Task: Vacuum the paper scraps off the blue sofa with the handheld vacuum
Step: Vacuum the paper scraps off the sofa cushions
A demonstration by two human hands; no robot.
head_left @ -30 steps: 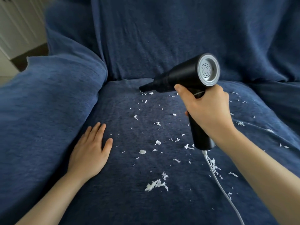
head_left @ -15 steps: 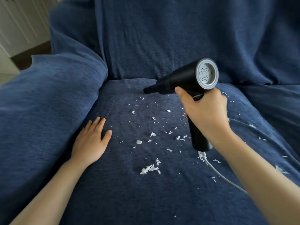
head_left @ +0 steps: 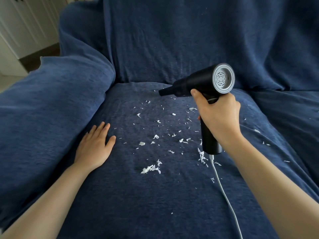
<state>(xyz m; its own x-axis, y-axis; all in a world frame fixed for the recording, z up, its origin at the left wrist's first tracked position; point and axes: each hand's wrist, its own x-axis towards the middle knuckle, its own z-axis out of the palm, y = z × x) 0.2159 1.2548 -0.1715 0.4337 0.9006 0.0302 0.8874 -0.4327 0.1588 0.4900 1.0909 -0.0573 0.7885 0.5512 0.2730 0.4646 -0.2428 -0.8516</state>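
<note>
My right hand (head_left: 219, 118) grips the handle of a black handheld vacuum (head_left: 195, 83) with a grey rear grille. Its narrow nozzle points left and hovers just above the back of the blue sofa seat (head_left: 138, 195). Small white paper scraps (head_left: 155, 137) lie scattered over the seat in front of the nozzle, with a bigger clump (head_left: 150, 169) nearer me and another (head_left: 201, 156) by the handle's base. My left hand (head_left: 95, 147) lies flat on the seat beside the armrest, fingers apart, holding nothing.
A white cable (head_left: 224, 195) runs from the vacuum's handle down across the seat toward me. The thick blue armrest (head_left: 51, 104) rises on the left, the backrest (head_left: 172, 40) behind. White cabinets (head_left: 25, 23) stand at the far left.
The view has shifted a little, so the vacuum and scraps sit slightly lower in frame. The nozzle stays near the seat's back edge; my left hand has not left the cushion.
</note>
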